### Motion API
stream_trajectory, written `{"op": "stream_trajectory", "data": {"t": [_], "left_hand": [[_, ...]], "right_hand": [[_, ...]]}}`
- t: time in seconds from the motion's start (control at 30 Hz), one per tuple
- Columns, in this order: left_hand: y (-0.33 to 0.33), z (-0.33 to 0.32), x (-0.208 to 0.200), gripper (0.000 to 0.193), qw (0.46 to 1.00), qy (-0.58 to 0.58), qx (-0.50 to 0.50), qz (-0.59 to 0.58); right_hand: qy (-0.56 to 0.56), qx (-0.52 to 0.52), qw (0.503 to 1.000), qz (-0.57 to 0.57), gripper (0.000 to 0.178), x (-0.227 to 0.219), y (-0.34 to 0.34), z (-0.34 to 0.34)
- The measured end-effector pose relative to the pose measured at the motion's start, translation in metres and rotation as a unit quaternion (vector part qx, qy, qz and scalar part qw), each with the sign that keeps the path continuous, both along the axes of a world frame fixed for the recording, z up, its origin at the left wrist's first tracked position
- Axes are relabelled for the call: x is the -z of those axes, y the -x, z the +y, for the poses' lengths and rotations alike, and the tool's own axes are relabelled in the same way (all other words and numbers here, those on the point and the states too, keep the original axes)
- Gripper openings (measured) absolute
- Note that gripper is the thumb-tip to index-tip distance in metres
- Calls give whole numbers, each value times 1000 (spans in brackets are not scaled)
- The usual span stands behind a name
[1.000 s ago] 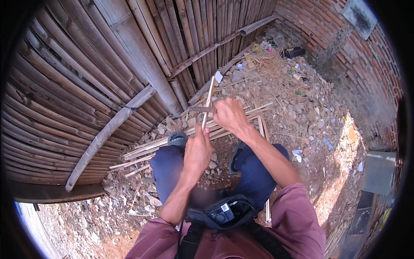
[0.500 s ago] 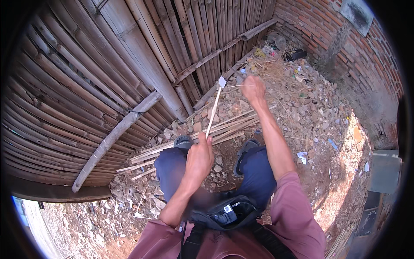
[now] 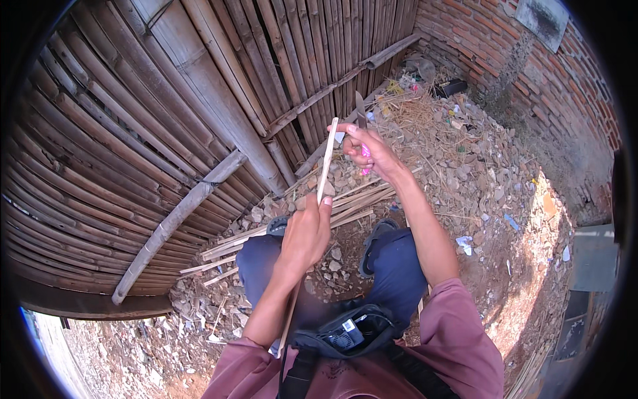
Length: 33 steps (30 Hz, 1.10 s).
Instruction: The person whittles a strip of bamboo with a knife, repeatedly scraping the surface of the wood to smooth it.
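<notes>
My left hand (image 3: 306, 234) is closed round a pale bamboo strip (image 3: 327, 159), which tilts up and away from me; its lower part runs back along my forearm toward my shirt. In my right hand (image 3: 373, 154) is a knife with a dark blade (image 3: 361, 110) pointing up and a pink handle (image 3: 365, 153), partly covered by my fingers. My right index finger reaches out to the strip's upper end and seems to touch it. The blade stands to the right of the strip, apart from it.
More split bamboo strips (image 3: 362, 203) lie on rubble beyond my feet. A bamboo wall (image 3: 199, 93) rises at the left, a brick wall (image 3: 458, 33) at the far right. Dry straw and litter (image 3: 405, 100) lie in the corner. An open black waist bag (image 3: 349, 332) sits at my lap.
My right hand has moved left and nearer to the strip, its index finger now at the strip's tip. The strip has turned in my left hand, and the knife shows more plainly.
</notes>
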State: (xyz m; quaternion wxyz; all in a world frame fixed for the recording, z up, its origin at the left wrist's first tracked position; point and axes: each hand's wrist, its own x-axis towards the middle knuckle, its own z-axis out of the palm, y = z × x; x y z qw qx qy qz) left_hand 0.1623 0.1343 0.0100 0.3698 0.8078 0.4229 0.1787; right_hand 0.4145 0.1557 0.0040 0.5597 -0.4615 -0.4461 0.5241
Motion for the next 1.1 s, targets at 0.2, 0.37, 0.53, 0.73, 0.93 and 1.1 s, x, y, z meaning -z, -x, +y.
{"op": "stream_trajectory", "data": {"t": [0.2,0.37,0.53,0.73,0.93,1.1], "left_hand": [[2,15,22,43,992,64,61,-93],[3,8,26,32,927,290,71,-229],[6,11,35,29,880,375,71,-284],[8,10,33,35,873,383,35,-300],[10,14,36,42,895,325,25,-304],[11,17,41,44,887,315,52,-333]], "right_hand": [[-6,46,999,-7,39,-3,21,-4],[-17,53,998,-1,36,-3,18,-9],[-40,95,992,-74,40,-5,20,-7],[-142,160,942,-258,44,8,24,-13],[-192,123,893,-388,42,3,47,-23],[-236,117,868,-422,34,-1,57,-28]]}}
